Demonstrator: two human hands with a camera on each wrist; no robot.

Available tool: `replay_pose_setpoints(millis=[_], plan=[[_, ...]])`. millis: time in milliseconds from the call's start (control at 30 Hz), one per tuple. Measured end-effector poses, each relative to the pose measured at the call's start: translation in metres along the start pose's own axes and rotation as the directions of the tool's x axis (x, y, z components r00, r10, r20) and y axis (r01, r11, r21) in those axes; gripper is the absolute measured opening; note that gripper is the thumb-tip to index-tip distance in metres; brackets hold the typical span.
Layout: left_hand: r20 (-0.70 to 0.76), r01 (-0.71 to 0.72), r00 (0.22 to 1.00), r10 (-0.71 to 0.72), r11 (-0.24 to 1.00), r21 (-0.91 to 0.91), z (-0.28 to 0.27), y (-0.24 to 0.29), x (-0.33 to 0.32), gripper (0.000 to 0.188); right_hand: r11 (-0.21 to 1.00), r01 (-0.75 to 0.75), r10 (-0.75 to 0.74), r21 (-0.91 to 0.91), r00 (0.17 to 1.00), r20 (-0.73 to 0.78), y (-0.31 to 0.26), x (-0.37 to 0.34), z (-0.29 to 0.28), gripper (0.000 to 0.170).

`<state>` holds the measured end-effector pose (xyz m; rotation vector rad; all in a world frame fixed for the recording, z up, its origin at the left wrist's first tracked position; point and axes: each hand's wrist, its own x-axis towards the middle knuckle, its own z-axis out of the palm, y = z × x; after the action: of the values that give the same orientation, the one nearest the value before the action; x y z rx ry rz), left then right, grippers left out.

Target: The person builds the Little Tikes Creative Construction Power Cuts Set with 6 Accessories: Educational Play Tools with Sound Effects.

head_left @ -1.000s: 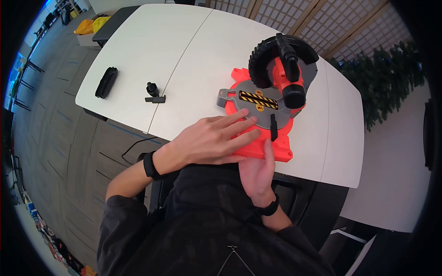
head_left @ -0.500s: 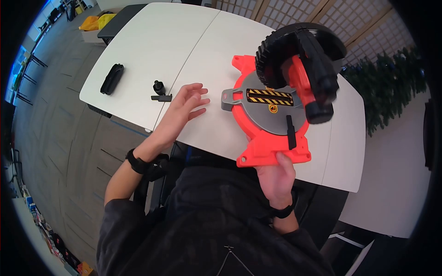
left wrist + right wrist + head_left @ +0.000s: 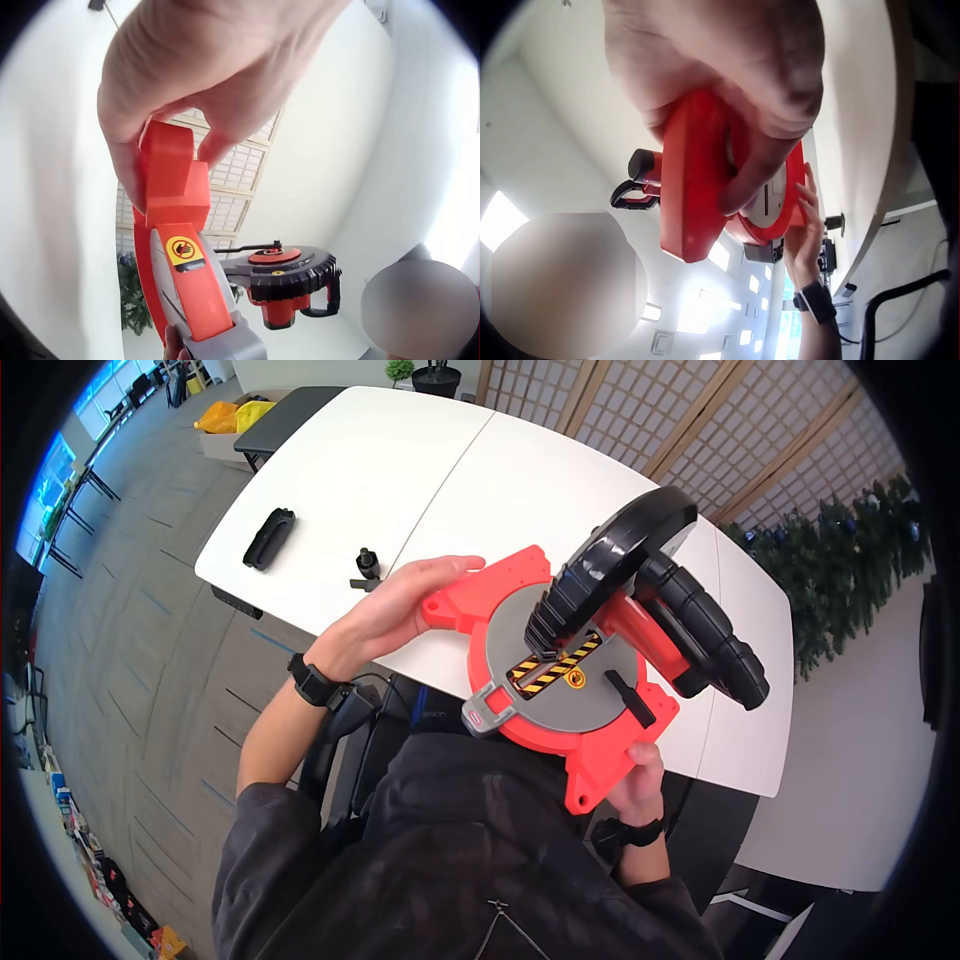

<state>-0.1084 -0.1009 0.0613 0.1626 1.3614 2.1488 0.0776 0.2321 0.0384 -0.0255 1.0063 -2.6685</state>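
A toy miter saw [image 3: 530, 735] with a red base, grey round plate and black-and-red saw head [image 3: 610, 575] is held up between both hands, tilted over the table's front edge. My left hand [image 3: 405, 605] grips the far left end of the red base; in the left wrist view the thumb and fingers wrap that red end [image 3: 169, 165]. With my right hand [image 3: 640, 785] I hold the near right end, and the right wrist view shows fingers curled round that red end [image 3: 694, 180]. A small black bar [image 3: 630, 698] sits on the base near the right hand.
On the white table [image 3: 420, 470] lie a black tray-like piece [image 3: 269, 539], a black knob-shaped piece [image 3: 368, 563] and a small dark flat piece [image 3: 364, 585] close to my left wrist. A lattice screen [image 3: 640, 420] and a green garland-like tree [image 3: 840, 570] stand beyond the table.
My left hand left the saw's near side, moved clear, then took hold of the base's far left end. The saw has been lifted and turned, its front grey tab swinging toward my body.
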Motion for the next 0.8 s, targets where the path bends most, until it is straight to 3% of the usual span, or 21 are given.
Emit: replay_pose_setpoints(millis=[100,200,333,467,800], plan=[[0.006,0.054,0.998,-0.055,0.998,0.032,0.008,-0.005,-0.003,0.051,0.999,-0.023,0.023,-0.041,1.000,-0.015,-0.011,-0.002,-0.014,0.057],[-0.030,0.049,0.998,-0.048,0.999,0.022,0.015,-0.016,-0.007,0.053,1.000,-0.019,0.017,-0.013,0.990,-0.140,-0.024,0.000,-0.015,0.060],[-0.129,0.028,0.991,-0.026,0.999,0.014,0.027,-0.028,-0.012,0.054,0.983,-0.033,-0.039,-0.183,0.925,-0.378,-0.036,0.015,0.001,0.048],[-0.210,0.015,0.978,0.004,0.996,0.088,0.035,-0.036,-0.019,0.055,0.939,-0.070,-0.049,-0.336,0.941,-0.334,-0.045,0.016,0.008,0.046],[-0.271,0.006,0.962,-0.001,1.000,0.017,0.047,-0.043,-0.030,0.049,0.948,-0.041,-0.067,-0.315,0.944,-0.324,-0.036,0.009,-0.003,0.050]])
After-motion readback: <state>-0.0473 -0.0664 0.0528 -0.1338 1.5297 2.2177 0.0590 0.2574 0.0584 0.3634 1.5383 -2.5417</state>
